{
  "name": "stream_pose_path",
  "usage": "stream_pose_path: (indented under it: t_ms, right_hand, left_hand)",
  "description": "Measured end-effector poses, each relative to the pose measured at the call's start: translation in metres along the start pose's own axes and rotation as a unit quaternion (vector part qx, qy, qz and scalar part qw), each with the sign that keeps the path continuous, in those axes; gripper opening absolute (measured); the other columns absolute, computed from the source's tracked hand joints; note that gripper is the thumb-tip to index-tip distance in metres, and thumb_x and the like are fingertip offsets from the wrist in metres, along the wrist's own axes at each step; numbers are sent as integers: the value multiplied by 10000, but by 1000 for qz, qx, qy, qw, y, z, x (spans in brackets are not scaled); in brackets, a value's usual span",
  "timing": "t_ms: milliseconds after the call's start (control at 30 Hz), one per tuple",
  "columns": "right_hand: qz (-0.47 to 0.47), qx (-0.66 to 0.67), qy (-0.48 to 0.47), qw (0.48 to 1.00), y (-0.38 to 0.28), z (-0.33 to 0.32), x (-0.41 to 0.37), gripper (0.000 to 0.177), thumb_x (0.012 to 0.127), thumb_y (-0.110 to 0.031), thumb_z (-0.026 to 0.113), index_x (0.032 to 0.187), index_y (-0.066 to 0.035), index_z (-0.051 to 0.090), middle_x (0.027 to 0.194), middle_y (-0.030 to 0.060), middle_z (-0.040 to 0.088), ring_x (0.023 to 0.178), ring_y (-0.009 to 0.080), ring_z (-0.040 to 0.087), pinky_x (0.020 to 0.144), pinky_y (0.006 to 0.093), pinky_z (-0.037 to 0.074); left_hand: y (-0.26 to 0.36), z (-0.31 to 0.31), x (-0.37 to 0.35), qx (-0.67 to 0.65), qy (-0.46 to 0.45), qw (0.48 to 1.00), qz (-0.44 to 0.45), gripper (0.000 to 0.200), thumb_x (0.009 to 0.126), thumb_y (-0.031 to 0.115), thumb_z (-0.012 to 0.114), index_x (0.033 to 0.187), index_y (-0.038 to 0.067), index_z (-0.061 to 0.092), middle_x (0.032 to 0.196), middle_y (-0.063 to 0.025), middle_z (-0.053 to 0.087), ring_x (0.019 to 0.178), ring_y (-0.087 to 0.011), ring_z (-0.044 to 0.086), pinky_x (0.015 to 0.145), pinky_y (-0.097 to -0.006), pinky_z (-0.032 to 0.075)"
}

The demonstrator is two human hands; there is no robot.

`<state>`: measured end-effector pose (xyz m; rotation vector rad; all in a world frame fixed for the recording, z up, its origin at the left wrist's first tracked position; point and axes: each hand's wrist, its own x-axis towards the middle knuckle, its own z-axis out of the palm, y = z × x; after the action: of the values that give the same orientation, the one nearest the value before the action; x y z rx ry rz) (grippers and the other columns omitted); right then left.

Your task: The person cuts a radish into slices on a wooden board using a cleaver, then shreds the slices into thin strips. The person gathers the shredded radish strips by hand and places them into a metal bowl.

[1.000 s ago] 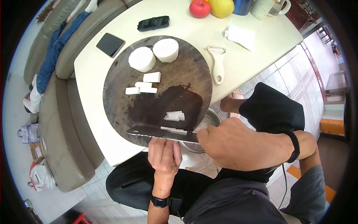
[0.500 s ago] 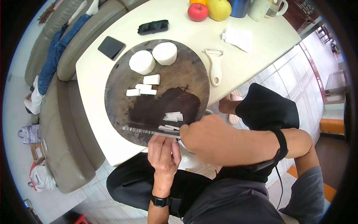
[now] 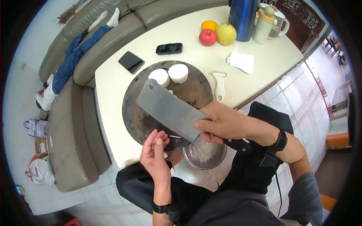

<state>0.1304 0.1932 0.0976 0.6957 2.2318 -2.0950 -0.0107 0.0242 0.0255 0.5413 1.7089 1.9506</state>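
Observation:
My right hand (image 3: 222, 122) grips a cleaver (image 3: 169, 107), whose broad blade lies tilted above the round chopping board (image 3: 132, 116). Near the board's front edge, my left hand (image 3: 155, 150) is turned palm up, fingers loosely curled and apart, and I see nothing held in it. A thin white strip (image 3: 175, 136) lies just right of those fingertips, below the blade. At the far side of the board stand two thick white vegetable chunks, one left (image 3: 160, 77) and one right (image 3: 178, 73). The blade hides most of the smaller cut pieces.
A metal bowl (image 3: 204, 167) with white shreds (image 3: 205, 147) sits below the board's right edge. On the table are a peeler (image 3: 219, 84), tissue (image 3: 241, 62), phone (image 3: 131, 62), black case (image 3: 169, 48), apple (image 3: 207, 37) and blue flask (image 3: 241, 20). A person's legs (image 3: 81, 52) rest on the sofa.
The cleaver has lifted from its edge-down position on the board and turned its flat side up. My left hand has left the blade and rolled palm up. The view has shifted, showing the bowl.

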Motion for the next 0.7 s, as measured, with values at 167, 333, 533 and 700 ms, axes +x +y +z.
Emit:
stream_pose_path:
  t_ms: [167, 333, 533, 700]
  right_hand:
    - [-9, 81, -50, 995, 7, 5, 6, 309, 905, -186, 519, 695, 31, 587, 576, 52, 580, 429, 89, 522, 419, 231, 415]
    - [-10, 71, -69, 995, 12, 9, 11, 294, 890, -191, 533, 711, 36, 588, 585, 58, 587, 432, 102, 527, 424, 242, 420]
    - [-61, 72, -94, 991, 25, 9, 13, 315, 925, -211, 523, 702, 4, 582, 571, 28, 575, 434, 80, 511, 409, 242, 386]
    - [-54, 106, -91, 989, 26, 9, 15, 255, 865, -154, 526, 706, 36, 582, 576, 80, 596, 404, 123, 527, 395, 269, 423]
  left_hand:
    - [5, 3, 6, -284, -135, 935, -164, 326, 975, 167, 499, 1232, -33, 507, 1160, -145, 610, 1036, -217, 619, 895, -339, 520]
    - [7, 7, 5, -263, -83, 943, -185, 157, 950, 65, 538, 1095, 13, 565, 985, -64, 643, 847, -130, 638, 742, -272, 554]
    - [-2, -2, 4, -235, -39, 952, -194, 82, 918, 48, 586, 999, 50, 574, 855, -19, 608, 732, -98, 596, 627, -254, 543]
    - [-7, -8, 5, -236, -105, 955, -147, 165, 933, 73, 566, 1093, 34, 552, 953, -64, 629, 872, -167, 646, 741, -330, 566]
